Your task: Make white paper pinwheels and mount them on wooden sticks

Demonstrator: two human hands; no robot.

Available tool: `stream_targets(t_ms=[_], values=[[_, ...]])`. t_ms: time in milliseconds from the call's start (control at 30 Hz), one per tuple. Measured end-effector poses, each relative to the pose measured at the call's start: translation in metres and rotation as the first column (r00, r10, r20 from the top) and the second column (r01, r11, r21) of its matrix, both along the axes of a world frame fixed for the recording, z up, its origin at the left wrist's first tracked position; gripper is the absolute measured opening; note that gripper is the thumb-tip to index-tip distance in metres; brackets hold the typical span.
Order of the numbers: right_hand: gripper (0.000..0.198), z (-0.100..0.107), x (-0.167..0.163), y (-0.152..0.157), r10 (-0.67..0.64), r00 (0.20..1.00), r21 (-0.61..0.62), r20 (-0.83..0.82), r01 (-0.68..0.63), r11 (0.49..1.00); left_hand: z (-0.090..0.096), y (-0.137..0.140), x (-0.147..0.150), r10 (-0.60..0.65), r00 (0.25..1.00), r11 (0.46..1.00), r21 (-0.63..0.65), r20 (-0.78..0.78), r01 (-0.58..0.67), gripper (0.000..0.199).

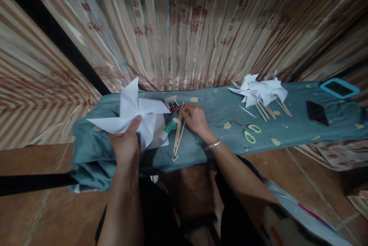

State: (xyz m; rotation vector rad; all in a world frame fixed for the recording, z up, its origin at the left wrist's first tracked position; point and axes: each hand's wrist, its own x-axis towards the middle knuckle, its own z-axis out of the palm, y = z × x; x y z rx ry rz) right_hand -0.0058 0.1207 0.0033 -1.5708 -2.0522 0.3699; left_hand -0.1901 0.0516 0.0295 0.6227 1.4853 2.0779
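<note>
My left hand (128, 138) grips a folded white paper pinwheel (145, 112), its thumb pressed on the paper near the middle. The pinwheel's blades spread above the cloth. My right hand (195, 117) is closed in a pinch beside the upper ends of several thin wooden sticks (177, 133). Whatever sits between its fingertips is too small or hidden to make out. A small open box (173, 105) of dark, shiny little pieces lies just left of those fingers. Between the pinwheel and the sticks is a green and white glue stick (169, 126). White paper (161, 136) lies partly under the pinwheel.
Scissors (248, 133) with light green handles lie right of my right hand. Several finished white pinwheels (258, 89) on sticks are piled farther right. A black phone (317, 113) and a blue-framed device (339, 87) rest at the right end of the cloth-covered surface (212, 142). Curtains (184, 27) hang behind.
</note>
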Motion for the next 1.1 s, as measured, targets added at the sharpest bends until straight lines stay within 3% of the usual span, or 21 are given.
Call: stream_targets(t_ms=[133,333,500,767,900,1100], values=[[0.023,0.009,-0.014,0.023,0.055,0.99,0.04,0.131,-0.061,0.997,0.001,0.001,-0.002,-0.005,1.0,1.0,0.019,0.009,0.005,0.022],[0.021,0.015,-0.033,0.046,0.176,0.925,-0.025,0.335,-0.178,0.984,-0.001,0.0,-0.008,0.008,1.0,0.999,0.036,0.007,-0.008,0.02],[0.022,0.018,-0.043,0.054,0.192,0.891,-0.081,0.411,-0.174,0.981,0.0,-0.001,-0.011,0.026,1.0,0.999,0.022,0.002,-0.026,0.024],[0.027,0.02,-0.05,0.06,0.166,0.882,-0.115,0.441,-0.128,0.985,-0.003,-0.002,-0.013,0.021,1.0,0.999,-0.031,-0.007,-0.021,0.024],[0.026,0.016,-0.051,0.06,0.142,0.891,-0.074,0.431,-0.122,0.99,-0.004,-0.002,-0.014,0.023,0.999,0.999,0.04,-0.038,-0.022,0.028],[0.024,0.009,-0.043,0.054,0.139,0.915,-0.007,0.378,-0.147,0.989,-0.005,-0.002,-0.013,-0.008,0.999,1.0,-0.008,-0.041,0.008,0.024]])
